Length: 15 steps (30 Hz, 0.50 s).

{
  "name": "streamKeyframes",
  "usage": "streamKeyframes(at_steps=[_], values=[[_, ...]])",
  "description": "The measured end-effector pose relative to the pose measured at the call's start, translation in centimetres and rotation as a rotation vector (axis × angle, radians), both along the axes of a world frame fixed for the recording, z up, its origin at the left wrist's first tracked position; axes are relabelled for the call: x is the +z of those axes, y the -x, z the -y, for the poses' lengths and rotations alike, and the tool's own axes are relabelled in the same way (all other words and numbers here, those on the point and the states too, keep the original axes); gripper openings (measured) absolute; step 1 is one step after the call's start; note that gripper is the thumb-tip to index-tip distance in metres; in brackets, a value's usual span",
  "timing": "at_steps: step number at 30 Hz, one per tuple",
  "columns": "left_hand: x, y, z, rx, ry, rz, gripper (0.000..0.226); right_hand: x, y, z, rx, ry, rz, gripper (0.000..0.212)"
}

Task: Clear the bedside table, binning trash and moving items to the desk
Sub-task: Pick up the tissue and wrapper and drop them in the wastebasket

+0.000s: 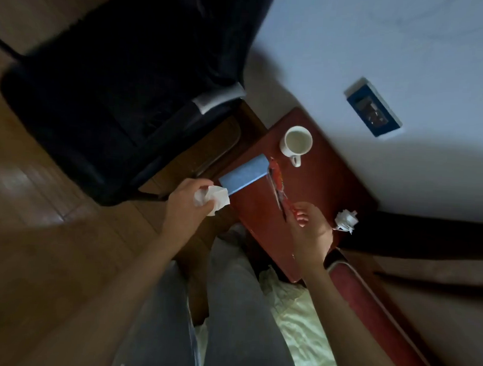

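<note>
Left hand (188,198) of mine clutches a crumpled white tissue (212,199) off the edge of the reddish-brown wooden bedside table (325,192); my right hand (310,227) pinches a long red plastic wrapper (276,181) lying beside the blue rectangular box (243,174). On the tabletop a white ceramic mug (296,142) stands near the wall, and another crumpled white paper ball (346,220) sits just beside my right hand.

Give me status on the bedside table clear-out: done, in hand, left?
Done: nothing visibly finished. In hand: left hand grips a crumpled tissue; right hand pinches the red wrapper, which stretches over the bedside table. Left: white mug, blue book, second crumpled tissue.
</note>
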<state>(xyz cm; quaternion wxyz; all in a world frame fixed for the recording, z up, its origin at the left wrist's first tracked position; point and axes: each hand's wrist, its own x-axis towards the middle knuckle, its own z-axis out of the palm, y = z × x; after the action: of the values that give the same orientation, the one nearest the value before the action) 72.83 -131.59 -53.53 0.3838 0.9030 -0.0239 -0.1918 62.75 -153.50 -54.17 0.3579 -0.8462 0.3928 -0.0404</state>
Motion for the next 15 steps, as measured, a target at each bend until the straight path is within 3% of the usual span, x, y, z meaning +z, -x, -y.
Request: streamKeyframes(at_steps=[8,15], values=[[6.6,2.8,-13.0,0.210,0.040,0.085,0.036,7.5,-2.6,-11.7,0.340,0.034,0.087,0.008],[10.5,10.5,-28.6,0.499,0.071,0.146,0.036,11.1,-2.2,-25.0,0.633,0.035,0.141,0.012]])
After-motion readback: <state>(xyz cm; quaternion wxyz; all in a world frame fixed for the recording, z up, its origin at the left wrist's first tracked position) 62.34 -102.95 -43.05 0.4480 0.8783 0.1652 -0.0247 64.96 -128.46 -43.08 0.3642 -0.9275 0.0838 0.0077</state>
